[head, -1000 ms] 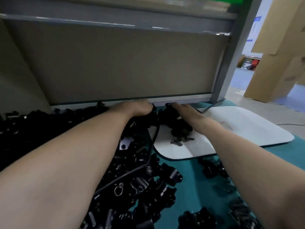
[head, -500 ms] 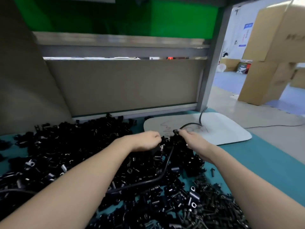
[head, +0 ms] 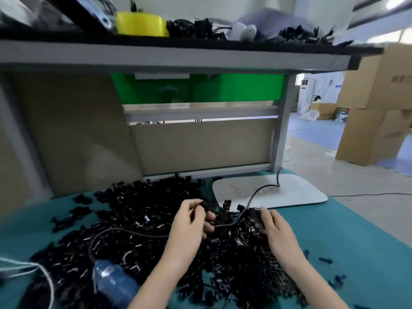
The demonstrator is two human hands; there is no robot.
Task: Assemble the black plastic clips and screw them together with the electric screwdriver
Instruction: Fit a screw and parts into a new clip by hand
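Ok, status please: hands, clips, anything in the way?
Left hand grips a black piece. Right hand holds a black clip. Black cable lies across the clip pile.

The black clips (head: pixel 133 219) are shiny plastic. The teal table cover (head: pixel 345 246) looks smooth and matt. The boxes (head: pixel 370 134) are brown cardboard. The bottle (head: pixel 111 282) is clear plastic.

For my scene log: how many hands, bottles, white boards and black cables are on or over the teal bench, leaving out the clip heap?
Hands: 2 (left hand, right hand, each gripping a black part)
Blue bottle: 1
White board: 1
Black cable: 1
Total: 5
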